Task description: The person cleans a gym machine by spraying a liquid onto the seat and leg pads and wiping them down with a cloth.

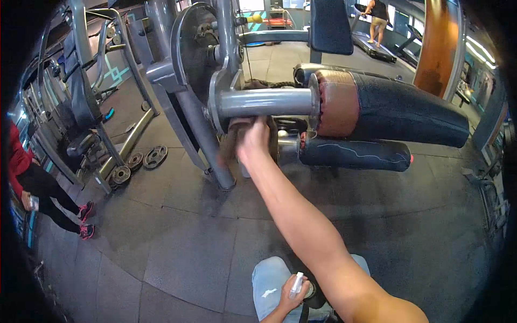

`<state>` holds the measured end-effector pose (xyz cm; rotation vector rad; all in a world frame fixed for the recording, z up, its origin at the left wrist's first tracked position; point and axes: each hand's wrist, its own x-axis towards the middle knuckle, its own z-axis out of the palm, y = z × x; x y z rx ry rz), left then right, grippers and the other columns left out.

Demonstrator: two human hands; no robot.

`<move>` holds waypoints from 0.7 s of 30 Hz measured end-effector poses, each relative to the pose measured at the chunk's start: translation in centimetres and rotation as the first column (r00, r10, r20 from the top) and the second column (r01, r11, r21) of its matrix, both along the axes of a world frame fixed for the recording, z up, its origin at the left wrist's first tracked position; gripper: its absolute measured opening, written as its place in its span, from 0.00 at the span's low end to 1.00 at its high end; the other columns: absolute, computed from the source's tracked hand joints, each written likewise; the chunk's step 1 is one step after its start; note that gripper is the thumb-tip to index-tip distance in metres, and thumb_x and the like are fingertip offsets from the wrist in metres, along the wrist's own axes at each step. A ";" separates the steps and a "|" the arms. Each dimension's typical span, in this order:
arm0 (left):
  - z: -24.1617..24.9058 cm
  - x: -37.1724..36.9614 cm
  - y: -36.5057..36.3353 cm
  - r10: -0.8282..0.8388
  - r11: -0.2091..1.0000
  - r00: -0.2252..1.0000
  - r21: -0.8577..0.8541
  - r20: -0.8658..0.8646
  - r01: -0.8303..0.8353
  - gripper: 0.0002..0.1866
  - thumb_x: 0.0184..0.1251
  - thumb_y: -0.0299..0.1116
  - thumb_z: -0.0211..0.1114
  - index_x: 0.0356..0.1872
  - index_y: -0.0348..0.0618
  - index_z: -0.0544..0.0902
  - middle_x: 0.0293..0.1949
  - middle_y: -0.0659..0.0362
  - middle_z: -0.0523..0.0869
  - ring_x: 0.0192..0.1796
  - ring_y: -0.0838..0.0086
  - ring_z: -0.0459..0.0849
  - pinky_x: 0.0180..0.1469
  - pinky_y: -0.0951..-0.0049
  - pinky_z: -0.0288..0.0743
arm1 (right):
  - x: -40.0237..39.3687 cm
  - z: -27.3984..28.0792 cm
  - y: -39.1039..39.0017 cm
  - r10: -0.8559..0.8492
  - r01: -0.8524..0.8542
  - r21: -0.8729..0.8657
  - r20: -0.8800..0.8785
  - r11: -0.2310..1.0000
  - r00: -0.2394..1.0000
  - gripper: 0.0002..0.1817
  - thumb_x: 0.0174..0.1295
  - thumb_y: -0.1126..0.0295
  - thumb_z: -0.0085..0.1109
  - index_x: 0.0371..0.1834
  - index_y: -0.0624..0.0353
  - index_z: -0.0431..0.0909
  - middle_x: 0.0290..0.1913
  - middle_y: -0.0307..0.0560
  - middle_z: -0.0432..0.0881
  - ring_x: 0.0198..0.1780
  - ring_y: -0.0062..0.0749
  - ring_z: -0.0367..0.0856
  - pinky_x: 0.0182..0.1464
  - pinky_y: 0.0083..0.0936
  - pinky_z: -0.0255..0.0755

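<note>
Low in the view, my left hand (291, 297) is wrapped round a spray bottle (308, 290) with a white spray head, close to my jeans. My right arm reaches forward to the gym machine, where my right hand (255, 141) is closed on a brown cloth (231, 144). Hand and cloth are blurred by motion, just under the machine's grey metal tube (264, 102). Right of the hand are a thick black and maroon roller pad (404, 105) and a thinner black roller pad (353, 154) below it.
A person in a red top (19, 161) stands at the left edge. Weight plates (155, 156) lie on the dark floor by another machine (129, 137). At the back, a person (378, 21) is on a treadmill (374, 49). A brown column (437, 48) rises at right.
</note>
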<state>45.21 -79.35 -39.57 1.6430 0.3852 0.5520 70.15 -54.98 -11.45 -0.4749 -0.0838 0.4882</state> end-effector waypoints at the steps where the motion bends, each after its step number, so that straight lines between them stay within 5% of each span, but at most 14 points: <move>1: 0.2 0.3 0.1 0.021 1.000 0.999 0.022 0.040 -0.022 0.07 0.63 0.26 0.69 0.40 0.36 0.83 0.33 0.53 0.84 0.33 0.64 0.84 0.37 0.68 0.77 | 0.2 0.5 0.9 -0.033 0.033 -0.012 -0.002 0.999 0.999 0.24 0.77 0.50 0.44 0.59 0.60 0.74 0.53 0.46 0.80 0.52 0.35 0.78 0.56 0.37 0.74; 3: -0.7 -0.1 0.3 -0.016 1.000 1.000 -0.022 -0.011 0.016 0.07 0.63 0.25 0.68 0.41 0.36 0.83 0.34 0.53 0.84 0.34 0.64 0.85 0.38 0.68 0.77 | -0.7 0.9 1.9 -0.085 0.084 -0.042 -0.014 0.996 0.996 0.25 0.78 0.49 0.42 0.58 0.59 0.74 0.54 0.46 0.79 0.53 0.34 0.77 0.57 0.37 0.73; 6: 0.5 0.2 0.3 0.006 0.999 0.995 0.033 0.104 -0.009 0.07 0.64 0.26 0.68 0.41 0.36 0.83 0.34 0.52 0.85 0.35 0.64 0.85 0.39 0.68 0.78 | -1.3 2.5 0.8 -0.024 0.046 0.077 -0.258 0.996 0.966 0.24 0.78 0.50 0.39 0.58 0.59 0.74 0.56 0.47 0.79 0.55 0.39 0.78 0.61 0.43 0.71; 10: -1.4 0.5 -0.2 0.006 1.000 1.000 -0.010 -0.021 -0.006 0.09 0.65 0.29 0.69 0.41 0.37 0.83 0.35 0.52 0.85 0.37 0.65 0.86 0.42 0.67 0.78 | -4.3 3.2 -5.6 0.276 -0.219 0.215 -0.291 0.952 0.916 0.24 0.75 0.50 0.43 0.62 0.54 0.74 0.61 0.52 0.78 0.61 0.48 0.76 0.69 0.56 0.65; 12: -1.5 0.2 -0.1 -0.010 1.000 0.998 -0.028 -0.064 0.009 0.10 0.66 0.31 0.70 0.42 0.37 0.83 0.36 0.52 0.85 0.38 0.65 0.86 0.43 0.67 0.79 | -5.3 2.3 -9.4 0.368 -0.329 0.272 -0.107 0.904 0.924 0.25 0.72 0.49 0.47 0.63 0.54 0.73 0.62 0.53 0.77 0.62 0.48 0.76 0.68 0.55 0.67; 14: -1.8 0.0 0.1 -0.016 1.000 0.995 -0.023 -0.096 0.014 0.10 0.66 0.31 0.70 0.42 0.37 0.83 0.36 0.52 0.85 0.39 0.65 0.87 0.43 0.67 0.79 | -7.9 4.5 -15.3 0.195 -0.183 0.194 -0.043 0.964 0.980 0.29 0.69 0.47 0.54 0.65 0.55 0.72 0.62 0.52 0.77 0.63 0.46 0.77 0.68 0.52 0.69; 16: -1.9 0.0 -0.1 -0.019 1.000 0.997 -0.026 -0.077 0.017 0.10 0.66 0.30 0.70 0.42 0.36 0.83 0.37 0.52 0.85 0.39 0.65 0.87 0.43 0.67 0.79 | -9.0 5.0 -20.5 -0.154 0.138 0.110 0.149 0.984 0.977 0.35 0.65 0.48 0.61 0.69 0.57 0.68 0.65 0.52 0.74 0.65 0.45 0.75 0.66 0.47 0.73; 17: -1.8 -0.1 -0.1 -0.018 0.999 0.999 -0.030 -0.045 0.017 0.10 0.66 0.30 0.70 0.43 0.36 0.83 0.37 0.51 0.85 0.39 0.65 0.87 0.43 0.67 0.79 | -8.3 3.0 -22.8 -0.537 0.631 0.014 0.540 0.775 0.648 0.36 0.65 0.54 0.62 0.73 0.57 0.63 0.69 0.53 0.70 0.68 0.44 0.73 0.67 0.43 0.73; 21: -1.4 -0.2 -0.2 -0.036 0.999 0.998 0.025 0.059 0.035 0.09 0.65 0.28 0.71 0.43 0.36 0.83 0.38 0.51 0.85 0.40 0.63 0.86 0.43 0.66 0.79 | -1.0 4.5 -28.9 -0.262 0.954 0.022 0.963 0.300 0.060 0.27 0.72 0.58 0.55 0.66 0.65 0.70 0.61 0.56 0.77 0.63 0.42 0.76 0.65 0.41 0.71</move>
